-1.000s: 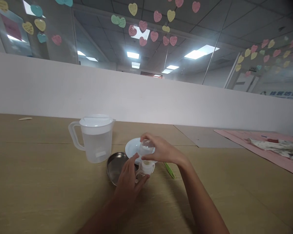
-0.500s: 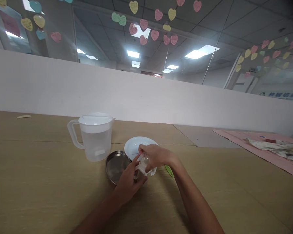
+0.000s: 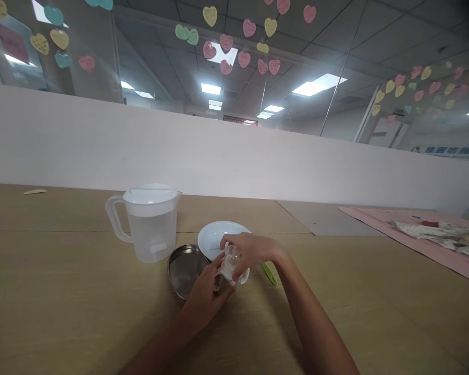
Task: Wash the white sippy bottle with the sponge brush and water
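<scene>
A baby bottle with a clear domed top and white side handles is between my two hands, over the front edge of a white plate. My left hand is closed around the bottle's lower left side. From above and the right, my right hand grips the upper part, its fingers curled about the top. Much of the bottle is covered by my fingers. Just left of it lies a round steel dish, partly behind my left hand. The white plate sits behind the bottle.
A lidded clear plastic pitcher holding water stands at the left. A green handle pokes out beside my right wrist. A pink cloth with crumpled fabric lies far right, and a flat wooden stick far left. A white wall closes the back.
The fingers of my right hand have loosened and shifted slightly around the bottle's top, showing more of the clear dome. My left hand keeps its hold. The view has tilted a little.
</scene>
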`<move>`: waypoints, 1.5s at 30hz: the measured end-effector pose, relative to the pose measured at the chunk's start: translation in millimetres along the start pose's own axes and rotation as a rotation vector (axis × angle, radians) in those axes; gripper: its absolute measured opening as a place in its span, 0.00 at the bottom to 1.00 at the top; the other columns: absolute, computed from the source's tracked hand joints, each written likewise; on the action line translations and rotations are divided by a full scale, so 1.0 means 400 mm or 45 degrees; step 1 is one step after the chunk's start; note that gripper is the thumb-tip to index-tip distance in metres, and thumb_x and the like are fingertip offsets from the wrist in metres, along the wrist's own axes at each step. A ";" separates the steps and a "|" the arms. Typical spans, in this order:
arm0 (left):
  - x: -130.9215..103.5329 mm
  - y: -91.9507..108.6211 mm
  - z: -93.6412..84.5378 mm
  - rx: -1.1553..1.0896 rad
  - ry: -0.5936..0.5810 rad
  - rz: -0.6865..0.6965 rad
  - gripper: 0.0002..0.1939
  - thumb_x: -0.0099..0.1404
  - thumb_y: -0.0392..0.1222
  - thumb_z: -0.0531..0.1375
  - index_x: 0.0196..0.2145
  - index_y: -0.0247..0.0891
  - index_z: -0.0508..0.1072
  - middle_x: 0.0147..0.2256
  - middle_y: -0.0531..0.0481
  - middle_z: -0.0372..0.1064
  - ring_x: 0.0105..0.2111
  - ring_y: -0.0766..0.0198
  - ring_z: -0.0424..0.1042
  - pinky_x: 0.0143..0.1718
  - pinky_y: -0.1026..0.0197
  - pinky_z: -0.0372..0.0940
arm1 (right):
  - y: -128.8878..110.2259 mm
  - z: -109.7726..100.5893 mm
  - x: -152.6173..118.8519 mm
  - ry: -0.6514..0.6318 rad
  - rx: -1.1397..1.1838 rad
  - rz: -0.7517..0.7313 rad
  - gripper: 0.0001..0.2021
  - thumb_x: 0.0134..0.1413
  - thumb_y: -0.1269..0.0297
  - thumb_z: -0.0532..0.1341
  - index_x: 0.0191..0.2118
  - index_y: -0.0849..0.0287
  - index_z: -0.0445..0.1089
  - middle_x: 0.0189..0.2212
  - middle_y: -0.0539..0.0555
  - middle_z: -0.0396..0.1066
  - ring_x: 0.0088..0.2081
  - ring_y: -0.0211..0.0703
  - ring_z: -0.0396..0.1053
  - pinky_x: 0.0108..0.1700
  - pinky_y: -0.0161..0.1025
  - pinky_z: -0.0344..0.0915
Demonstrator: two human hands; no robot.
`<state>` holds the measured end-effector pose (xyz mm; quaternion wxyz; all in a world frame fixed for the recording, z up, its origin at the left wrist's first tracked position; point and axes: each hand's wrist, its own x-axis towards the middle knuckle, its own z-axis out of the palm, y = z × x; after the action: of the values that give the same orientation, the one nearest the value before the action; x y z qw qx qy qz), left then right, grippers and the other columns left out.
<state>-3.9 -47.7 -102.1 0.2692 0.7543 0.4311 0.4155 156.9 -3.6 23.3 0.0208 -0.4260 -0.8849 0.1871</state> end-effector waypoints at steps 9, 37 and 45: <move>0.003 -0.010 0.001 -0.052 0.088 -0.020 0.40 0.51 0.45 0.63 0.58 0.44 0.49 0.52 0.43 0.59 0.52 0.54 0.60 0.51 0.51 0.56 | 0.094 -0.054 -0.067 0.115 0.366 -0.017 0.37 0.32 0.58 0.69 0.53 0.54 0.58 0.43 0.54 0.65 0.43 0.41 0.65 0.42 0.37 0.63; 0.013 -0.016 -0.009 0.147 0.015 0.006 0.37 0.52 0.40 0.61 0.58 0.44 0.54 0.52 0.45 0.62 0.51 0.53 0.62 0.50 0.51 0.58 | -0.003 -0.049 -0.048 0.353 0.301 -0.116 0.22 0.41 0.55 0.64 0.44 0.55 0.65 0.37 0.51 0.67 0.37 0.39 0.65 0.37 0.35 0.60; 0.011 -0.023 -0.008 0.115 0.031 0.058 0.36 0.52 0.42 0.62 0.57 0.43 0.55 0.51 0.44 0.63 0.49 0.52 0.64 0.47 0.52 0.62 | 0.103 0.020 0.061 0.483 0.147 0.087 0.22 0.36 0.65 0.64 0.41 0.60 0.61 0.40 0.54 0.64 0.37 0.40 0.63 0.36 0.35 0.60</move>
<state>-9.2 -39.2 -105.6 0.2201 0.7702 0.4352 0.4109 170.6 35.6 -1.4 0.2050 -0.4815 -0.8380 0.1544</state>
